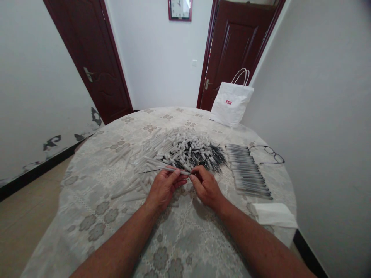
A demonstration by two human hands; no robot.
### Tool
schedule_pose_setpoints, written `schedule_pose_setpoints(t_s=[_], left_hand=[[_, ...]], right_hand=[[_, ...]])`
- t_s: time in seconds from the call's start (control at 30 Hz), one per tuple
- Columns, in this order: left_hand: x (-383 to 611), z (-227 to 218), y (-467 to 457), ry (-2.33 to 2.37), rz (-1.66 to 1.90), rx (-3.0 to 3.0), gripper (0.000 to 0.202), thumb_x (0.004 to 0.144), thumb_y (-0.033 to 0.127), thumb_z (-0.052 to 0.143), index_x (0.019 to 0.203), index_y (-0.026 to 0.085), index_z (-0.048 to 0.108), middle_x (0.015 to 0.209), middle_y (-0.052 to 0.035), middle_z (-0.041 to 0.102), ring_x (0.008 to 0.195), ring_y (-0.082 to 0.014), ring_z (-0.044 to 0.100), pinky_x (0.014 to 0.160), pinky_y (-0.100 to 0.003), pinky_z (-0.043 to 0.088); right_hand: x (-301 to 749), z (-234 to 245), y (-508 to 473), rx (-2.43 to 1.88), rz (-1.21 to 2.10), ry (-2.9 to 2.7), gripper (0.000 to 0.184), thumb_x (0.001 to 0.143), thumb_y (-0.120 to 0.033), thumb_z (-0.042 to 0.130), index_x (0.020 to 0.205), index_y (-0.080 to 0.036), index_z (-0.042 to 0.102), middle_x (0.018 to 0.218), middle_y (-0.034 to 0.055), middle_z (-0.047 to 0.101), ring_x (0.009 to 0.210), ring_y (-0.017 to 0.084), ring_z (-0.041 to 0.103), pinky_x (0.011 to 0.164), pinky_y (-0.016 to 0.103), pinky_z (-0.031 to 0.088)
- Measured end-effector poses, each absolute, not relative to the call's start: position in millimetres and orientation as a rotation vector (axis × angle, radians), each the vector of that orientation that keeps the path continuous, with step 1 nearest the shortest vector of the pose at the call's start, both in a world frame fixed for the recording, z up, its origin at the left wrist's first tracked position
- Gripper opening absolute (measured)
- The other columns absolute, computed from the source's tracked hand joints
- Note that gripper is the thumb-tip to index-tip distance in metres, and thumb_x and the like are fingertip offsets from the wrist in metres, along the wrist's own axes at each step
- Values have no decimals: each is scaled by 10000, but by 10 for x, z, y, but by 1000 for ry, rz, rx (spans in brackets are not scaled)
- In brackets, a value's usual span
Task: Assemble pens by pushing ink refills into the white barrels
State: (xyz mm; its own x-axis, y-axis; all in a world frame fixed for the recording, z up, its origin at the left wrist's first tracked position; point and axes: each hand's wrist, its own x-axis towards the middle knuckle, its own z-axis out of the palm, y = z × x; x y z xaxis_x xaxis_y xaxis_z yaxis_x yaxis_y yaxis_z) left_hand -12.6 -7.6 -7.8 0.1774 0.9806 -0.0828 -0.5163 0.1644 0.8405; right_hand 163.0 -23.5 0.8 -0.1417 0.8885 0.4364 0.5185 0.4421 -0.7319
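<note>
Close in front of the pile, my left hand (pixel 165 184) is closed around a pale pen barrel (pixel 180 171), which lies roughly level and points to the right. My right hand (pixel 206 186) pinches the barrel's right end, where a small dark tip shows between thumb and fingers. A thin dark pen refill (pixel 149 171) juts out to the left beside my left hand; whether that hand grips it, I cannot tell. Just beyond both hands spreads a heap of white pen caps (pixel 187 144), with black refills (pixel 216 156) on its right and translucent barrels (pixel 153 144) on its left.
Right of the heap, several pens (pixel 247 170) lie side by side in a column. Black-framed glasses (pixel 269 150) rest beyond them, and a folded white cloth or tissue (pixel 275 215) is nearer. A white paper bag (pixel 232 104) stands at the back of the patterned tablecloth (pixel 116 216).
</note>
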Motion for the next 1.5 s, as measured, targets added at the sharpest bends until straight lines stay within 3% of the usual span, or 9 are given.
schedule_pose_setpoints(t_s=[0.17,0.4,0.5,0.63,0.83,1.23,1.5], left_hand=[[-115,-84,-84,745,1209,780,273,804,339,792,924,175,610,934,-62,760,838,-189,738,819,-361,595],[-122,-116,-66,729,1231,775,293,801,355,795,939,167,618,956,-81,760,871,-201,737,819,-350,591],[-125,-105,-66,727,1227,771,296,796,350,800,931,162,614,950,-86,759,871,-202,738,823,-351,591],[-123,-90,-71,729,1231,752,300,787,348,806,925,171,608,938,-80,761,872,-206,741,832,-362,592],[-118,-98,-75,733,1224,750,292,793,351,799,922,175,605,927,-72,762,852,-201,742,814,-355,590],[-82,-69,-107,734,1211,733,342,743,372,840,896,175,605,839,-52,744,805,-193,743,788,-340,588],[-58,-47,-137,753,1210,769,313,754,370,824,868,161,621,848,-80,757,784,-191,733,768,-329,590]], right_hand=[[1647,-44,-207,-1224,610,-1834,386,1046,-378,367,763,-212,570,699,1,599,669,149,568,635,259,392],[1645,-29,-230,-1206,559,-1791,153,945,-345,560,1015,-209,569,818,8,632,699,157,570,644,260,418],[1632,-32,-230,-1204,517,-1829,135,974,-329,505,964,-214,577,811,9,614,734,163,568,676,269,414],[1628,-45,-221,-1196,481,-1902,260,1008,-342,439,815,-218,561,758,5,569,728,164,545,678,279,395],[1648,-29,-228,-1210,499,-1825,138,973,-329,503,996,-212,572,847,24,625,754,175,579,694,286,428],[1640,-68,-259,-1276,547,-1839,190,1013,-354,407,962,-230,541,799,24,623,732,200,584,645,311,402],[1647,-109,-252,-1287,583,-1822,288,1026,-394,379,833,-237,524,685,0,559,635,186,530,612,308,379]])
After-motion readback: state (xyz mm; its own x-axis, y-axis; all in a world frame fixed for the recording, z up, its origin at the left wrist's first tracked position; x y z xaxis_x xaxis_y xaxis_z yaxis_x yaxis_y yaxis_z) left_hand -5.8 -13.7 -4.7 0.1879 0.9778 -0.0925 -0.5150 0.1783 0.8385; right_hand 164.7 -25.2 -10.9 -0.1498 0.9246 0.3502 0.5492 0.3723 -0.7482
